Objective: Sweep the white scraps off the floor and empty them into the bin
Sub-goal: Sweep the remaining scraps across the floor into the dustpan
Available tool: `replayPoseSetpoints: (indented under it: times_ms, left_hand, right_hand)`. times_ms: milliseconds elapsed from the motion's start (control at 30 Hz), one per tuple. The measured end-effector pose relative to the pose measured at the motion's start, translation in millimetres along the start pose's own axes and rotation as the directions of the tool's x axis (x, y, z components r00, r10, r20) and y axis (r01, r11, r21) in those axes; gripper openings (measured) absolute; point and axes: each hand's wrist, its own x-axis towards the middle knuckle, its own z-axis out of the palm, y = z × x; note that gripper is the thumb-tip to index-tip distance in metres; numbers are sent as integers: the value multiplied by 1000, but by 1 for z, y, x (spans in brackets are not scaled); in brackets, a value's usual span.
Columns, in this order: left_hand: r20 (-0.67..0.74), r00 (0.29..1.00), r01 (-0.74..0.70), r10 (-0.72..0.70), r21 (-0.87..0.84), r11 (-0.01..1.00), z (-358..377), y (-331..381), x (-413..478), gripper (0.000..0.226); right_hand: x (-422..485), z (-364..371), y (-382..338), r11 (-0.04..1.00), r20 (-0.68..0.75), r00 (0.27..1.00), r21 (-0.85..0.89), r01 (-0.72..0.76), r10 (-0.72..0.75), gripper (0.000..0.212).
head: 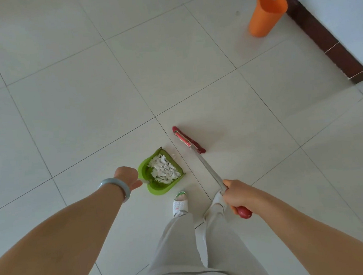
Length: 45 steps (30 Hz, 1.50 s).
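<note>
Red-ended broom: right hand grip wrapped round shaft. Left hand grip curled on handle of green dustpan, resting on floor. White scraps heaped inside, likely featherlight, fly-away: carry level, by handle. Orange bin well beyond, far right.

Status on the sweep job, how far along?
Done: the white scraps lie piled in the green dustpan. In hand: left hand grips its handle, right hand grips the red broom. Left: a stray scrap at the pan's lip, then emptying into the orange bin by the wall.
</note>
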Motion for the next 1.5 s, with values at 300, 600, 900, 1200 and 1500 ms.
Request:
replayPoseSetpoints:
  times_ms: [300, 600, 900, 1200, 1500]
  left_hand:
    - [-26, 996, -80, 91, 292, 953, 3, 1, 10, 36]
    - [-57, 990, -102, 126, 318, 943, 2, -1, 10, 51]
    - [-49, 981, -156, 187, 373, 915, -15, 12, 9, 53]
    - [-113, 960, -205, 255, 337, 919, -54, 42, 10, 52]
    - [-223, 908, -248, 355, 397, 884, -123, 91, 19, 52]
  right_hand:
    - [-27, 43, -9, 999, 140, 990, -18, 38, -35, 70]
    - [-40, 34, -12, 998, 159, 987, 49, 26, -33, 74]
    - [-50, 25, -12, 995, 151, 988, 100, 22, -37, 68]
    - [-56, -18, -11, 989, 71, 996, 140, 47, -58, 67]
    - [-63, -92, -19, 984, -48, 994, 141, 107, -101, 76]
